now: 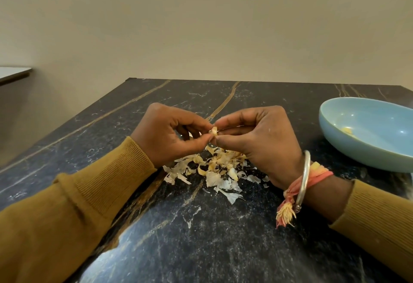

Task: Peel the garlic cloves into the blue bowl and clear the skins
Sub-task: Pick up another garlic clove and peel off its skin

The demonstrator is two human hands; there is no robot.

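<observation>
— What stood on the table (201, 238)?
— The blue bowl (357, 150). The skins (214, 173) lay heaped left of the bowl.
— And the hands?
— Left of the bowl too: left hand (165, 135) and right hand (261, 146) both pinched one garlic clove (213, 131).

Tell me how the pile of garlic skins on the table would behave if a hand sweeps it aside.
The garlic skins look thin, curled and papery, so they are probably very light and floppy. They lie loose and scattered, so a sweep would likely spread them. The glossy table probably lets them slide easily.
</observation>
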